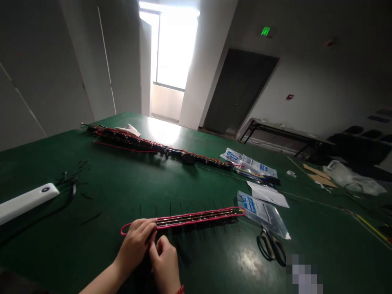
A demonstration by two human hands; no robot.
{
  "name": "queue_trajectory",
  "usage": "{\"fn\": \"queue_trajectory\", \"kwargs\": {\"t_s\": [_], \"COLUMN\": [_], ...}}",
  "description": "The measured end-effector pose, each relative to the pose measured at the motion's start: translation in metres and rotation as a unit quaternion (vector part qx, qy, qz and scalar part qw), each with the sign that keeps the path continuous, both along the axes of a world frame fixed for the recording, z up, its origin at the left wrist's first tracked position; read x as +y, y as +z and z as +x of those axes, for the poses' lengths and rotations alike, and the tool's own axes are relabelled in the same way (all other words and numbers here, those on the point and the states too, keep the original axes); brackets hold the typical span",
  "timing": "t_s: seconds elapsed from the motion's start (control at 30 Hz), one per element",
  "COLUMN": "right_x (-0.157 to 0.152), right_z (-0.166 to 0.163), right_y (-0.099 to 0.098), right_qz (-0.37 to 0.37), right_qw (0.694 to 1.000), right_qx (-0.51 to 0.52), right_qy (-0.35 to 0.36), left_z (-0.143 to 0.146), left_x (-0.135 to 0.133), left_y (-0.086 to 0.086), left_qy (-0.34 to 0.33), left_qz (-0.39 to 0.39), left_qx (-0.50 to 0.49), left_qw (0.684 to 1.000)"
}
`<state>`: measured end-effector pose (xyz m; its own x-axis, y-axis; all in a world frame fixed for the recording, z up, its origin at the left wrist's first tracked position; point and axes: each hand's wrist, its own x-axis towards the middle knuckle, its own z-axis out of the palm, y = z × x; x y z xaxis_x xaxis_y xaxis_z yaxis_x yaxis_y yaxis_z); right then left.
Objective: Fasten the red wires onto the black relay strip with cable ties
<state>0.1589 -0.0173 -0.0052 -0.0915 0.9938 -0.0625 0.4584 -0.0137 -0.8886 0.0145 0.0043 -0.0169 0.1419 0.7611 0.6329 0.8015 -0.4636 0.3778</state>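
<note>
A long narrow strip assembly (199, 218) lies on the green table, edged by a looped red cable (124, 229), with several thin black cable ties (170, 208) sticking out along it. My left hand (137, 237) is closed over the strip near its left end, fingers bent across the top. Just below the strip, my right hand (165, 261) is in a pinch, its fingertips close against my left hand. What the pinch holds is hidden. Dark thin strands (183, 253) lie to the right of my right hand.
Scissors (271, 247) and a clear labelled bag (263, 214) lie to the right. A long wire bundle (147, 145) stretches across the table behind. On the left are a white bar-shaped object (29, 202) and loose black ties (92, 218). White paper (268, 194) sits beside the bag.
</note>
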Motion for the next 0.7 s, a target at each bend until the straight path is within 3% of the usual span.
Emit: {"fn": "queue_trajectory", "kwargs": {"t_s": [0.17, 0.37, 0.6, 0.7], "right_x": [0.003, 0.008, 0.005, -0.001], "right_z": [0.0, 0.0, -0.006, 0.004], "right_y": [-0.003, -0.009, 0.015, 0.032], "right_qz": [-0.064, 0.028, -0.001, -0.076], "right_qw": [0.996, 0.998, 0.997, 0.993], "right_qx": [0.058, -0.05, -0.054, 0.028], "right_qy": [0.0, 0.033, 0.059, 0.082], "left_z": [0.0, 0.0, 0.0, -0.003], "left_x": [-0.001, -0.001, -0.004, -0.003], "left_y": [0.002, 0.003, 0.009, 0.01], "left_qy": [0.0, 0.001, 0.006, 0.003], "left_qz": [-0.023, -0.002, -0.024, -0.033], "left_qx": [0.01, 0.01, 0.029, 0.035], "left_qw": [1.0, 1.0, 0.999, 0.999]}}
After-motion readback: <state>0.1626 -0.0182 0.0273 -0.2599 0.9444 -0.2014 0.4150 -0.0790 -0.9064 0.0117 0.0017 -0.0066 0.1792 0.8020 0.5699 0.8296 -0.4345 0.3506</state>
